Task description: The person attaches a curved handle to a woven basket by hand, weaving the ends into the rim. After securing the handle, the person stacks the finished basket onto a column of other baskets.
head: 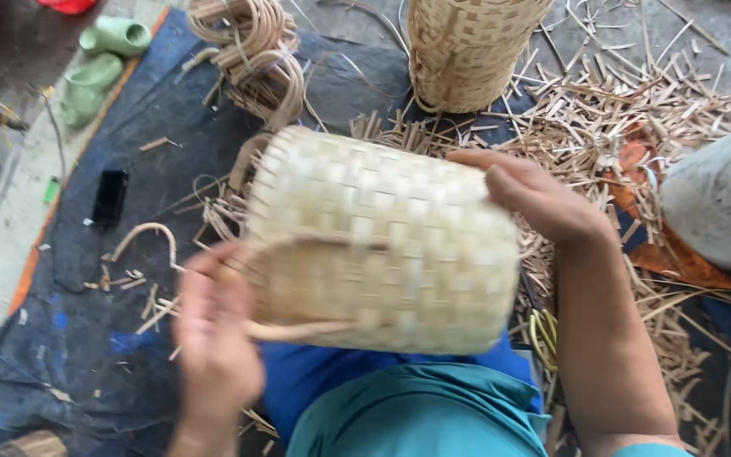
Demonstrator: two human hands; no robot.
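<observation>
A pale woven bamboo basket (382,241) lies on its side over my lap, blurred by motion. My left hand (213,326) grips its near left end, fingers around a curved bamboo strip handle (302,330) along the lower edge. My right hand (535,199) clasps the basket's upper right rim, fingers curled over it. Both hands hold the basket above the blue tarp (86,330).
A second woven basket (467,51) stands upright at the back. Coiled bamboo strips (251,51) lie at the back left. Bamboo offcuts (636,110) litter the right. Green slippers (99,59) and a black rectangular object (110,196) sit to the left. A grey bulky object (721,203) is at the right.
</observation>
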